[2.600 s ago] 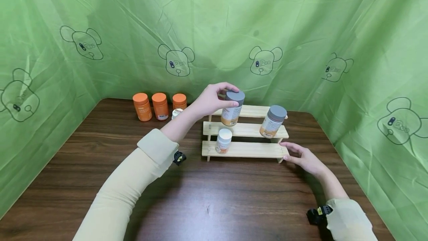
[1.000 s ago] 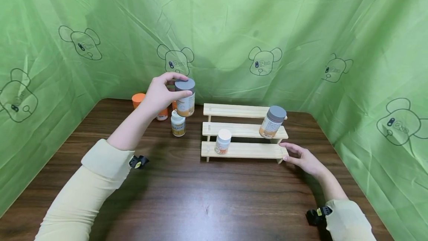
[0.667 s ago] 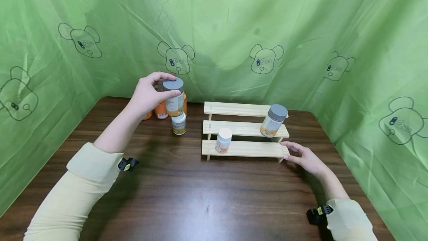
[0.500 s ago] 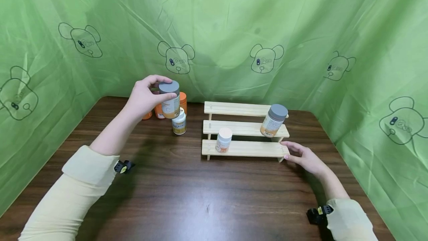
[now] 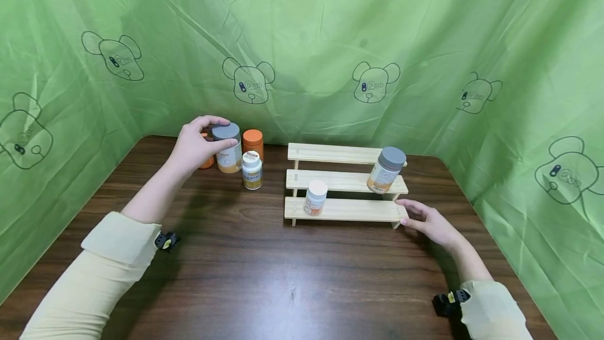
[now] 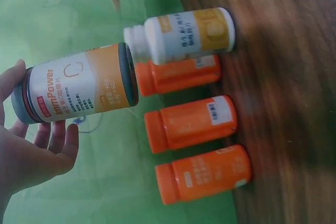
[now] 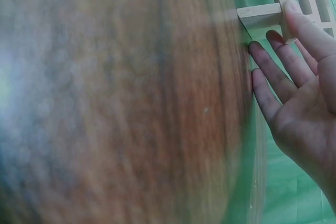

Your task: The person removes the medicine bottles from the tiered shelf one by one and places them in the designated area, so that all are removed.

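Note:
My left hand point(image 5: 198, 143) grips a grey-lidded bottle point(image 5: 227, 141) by its cap, low over the table at the back left; in the left wrist view the same bottle point(image 6: 79, 90) shows a white and orange label. A small white bottle point(image 5: 252, 170) stands just right of it. A three-step wooden rack point(image 5: 344, 182) holds another grey-lidded bottle point(image 5: 386, 170) on its middle step and a white-capped bottle point(image 5: 314, 198) on the lowest. My right hand point(image 5: 424, 219) rests with straight fingers against the rack's lower right end point(image 7: 260, 14).
Three orange bottles point(image 6: 191, 124) stand by the green curtain point(image 5: 302, 41) behind the held bottle; in the head view only one orange bottle point(image 5: 253, 143) shows clearly. The dark wooden table point(image 5: 292, 272) stretches toward me, with curtain walls at left, back and right.
My left hand carried the grey-lidded bottle off the rack's left side, leftward and down, to beside the small white bottle. The right hand has stayed at the rack.

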{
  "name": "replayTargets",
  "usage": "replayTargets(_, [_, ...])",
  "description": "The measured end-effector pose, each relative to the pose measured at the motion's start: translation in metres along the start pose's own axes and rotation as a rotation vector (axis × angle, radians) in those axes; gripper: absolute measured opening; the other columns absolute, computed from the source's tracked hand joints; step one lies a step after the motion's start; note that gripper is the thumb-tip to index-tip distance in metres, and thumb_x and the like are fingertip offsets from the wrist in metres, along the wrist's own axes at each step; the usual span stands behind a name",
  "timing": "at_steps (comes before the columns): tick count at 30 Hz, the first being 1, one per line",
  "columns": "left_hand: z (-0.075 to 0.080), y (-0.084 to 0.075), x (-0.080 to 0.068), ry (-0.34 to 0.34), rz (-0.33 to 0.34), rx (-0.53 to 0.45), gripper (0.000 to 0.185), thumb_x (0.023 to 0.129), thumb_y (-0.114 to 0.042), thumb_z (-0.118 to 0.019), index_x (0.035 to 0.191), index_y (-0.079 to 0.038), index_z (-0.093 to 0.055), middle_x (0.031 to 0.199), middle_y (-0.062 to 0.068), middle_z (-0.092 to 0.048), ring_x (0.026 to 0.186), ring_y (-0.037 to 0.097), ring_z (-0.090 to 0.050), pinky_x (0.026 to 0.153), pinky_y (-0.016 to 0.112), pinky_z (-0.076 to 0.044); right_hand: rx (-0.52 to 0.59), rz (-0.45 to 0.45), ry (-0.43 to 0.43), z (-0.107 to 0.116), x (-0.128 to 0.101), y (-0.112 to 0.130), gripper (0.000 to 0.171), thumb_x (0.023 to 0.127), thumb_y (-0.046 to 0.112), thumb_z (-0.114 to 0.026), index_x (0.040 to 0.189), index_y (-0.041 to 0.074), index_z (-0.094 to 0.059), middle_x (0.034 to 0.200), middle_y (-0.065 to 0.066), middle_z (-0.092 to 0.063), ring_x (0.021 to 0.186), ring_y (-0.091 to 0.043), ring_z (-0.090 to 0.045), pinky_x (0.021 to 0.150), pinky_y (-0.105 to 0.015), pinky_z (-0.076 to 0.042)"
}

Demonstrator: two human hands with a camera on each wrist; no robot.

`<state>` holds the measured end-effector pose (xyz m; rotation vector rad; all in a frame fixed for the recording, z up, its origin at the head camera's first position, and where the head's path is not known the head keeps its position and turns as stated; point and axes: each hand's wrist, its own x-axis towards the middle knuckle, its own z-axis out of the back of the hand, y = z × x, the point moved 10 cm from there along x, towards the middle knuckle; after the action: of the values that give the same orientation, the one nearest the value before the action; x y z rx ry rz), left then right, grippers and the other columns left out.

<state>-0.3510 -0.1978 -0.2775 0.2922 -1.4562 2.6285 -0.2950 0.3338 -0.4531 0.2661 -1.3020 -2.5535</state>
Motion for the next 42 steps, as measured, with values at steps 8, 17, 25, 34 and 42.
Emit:
replayTargets(8, [-0.004, 0.026, 0.005, -0.011, -0.008, 0.023, 0.057, 0.076, -0.043, -0.077, 0.121, -0.014, -0.059, 0.123, 0.008, -0.052, 0.105, 0.022, -0.054, 0.082, 0.034, -0.047, 0.006, -0.003, 0.0, 0.0, 0.0, -0.002, 0.051, 0.09, 0.026, -0.065, 0.137, 0.014, -0.048, 0.135, -0.013, -0.052, 0.113, 0.004, -0.05, 0.089, -0.011, -0.04])
replayTargets(17, [-0.011, 0.05, 0.007, -0.032, 0.001, 0.07, 0.059, 0.076, -0.045, -0.075, 0.123, -0.014, -0.058, 0.122, 0.008, -0.054, 0.103, 0.023, -0.052, 0.08, 0.038, -0.047, -0.003, -0.002, -0.006, 0.001, 0.0, -0.001, 0.05, 0.09, 0.027, -0.065, 0.136, 0.015, -0.049, 0.137, -0.013, -0.051, 0.114, 0.005, -0.049, 0.09, -0.012, -0.039])
replayTargets(25, [-0.017, 0.067, 0.005, -0.076, 0.006, 0.105, 0.056, 0.077, -0.04, -0.077, 0.121, -0.01, -0.059, 0.123, 0.013, -0.055, 0.105, 0.027, -0.05, 0.081, 0.042, -0.045, -0.006, -0.012, -0.001, 0.0, 0.0, -0.002, 0.051, 0.09, 0.028, -0.065, 0.137, 0.016, -0.048, 0.136, -0.013, -0.052, 0.114, 0.003, -0.049, 0.09, -0.013, -0.04])
replayTargets(34, [-0.026, 0.089, 0.006, -0.07, 0.038, 0.115, 0.054, 0.078, -0.037, -0.077, 0.121, -0.01, -0.059, 0.125, 0.013, -0.051, 0.106, 0.028, -0.048, 0.083, 0.042, -0.044, 0.004, 0.001, -0.001, -0.001, 0.0, -0.002, 0.05, 0.09, 0.026, -0.064, 0.137, 0.015, -0.048, 0.137, -0.012, -0.051, 0.115, 0.003, -0.049, 0.09, -0.012, -0.04])
replayTargets(42, [-0.032, 0.099, 0.007, -0.076, 0.06, 0.127, 0.053, 0.078, -0.034, -0.078, 0.121, -0.009, -0.058, 0.122, 0.016, -0.05, 0.107, 0.032, -0.048, 0.087, 0.046, -0.043, 0.005, -0.002, -0.003, -0.001, -0.001, -0.001, 0.05, 0.09, 0.026, -0.064, 0.137, 0.015, -0.048, 0.137, -0.013, -0.051, 0.115, 0.004, -0.049, 0.089, -0.012, -0.04])
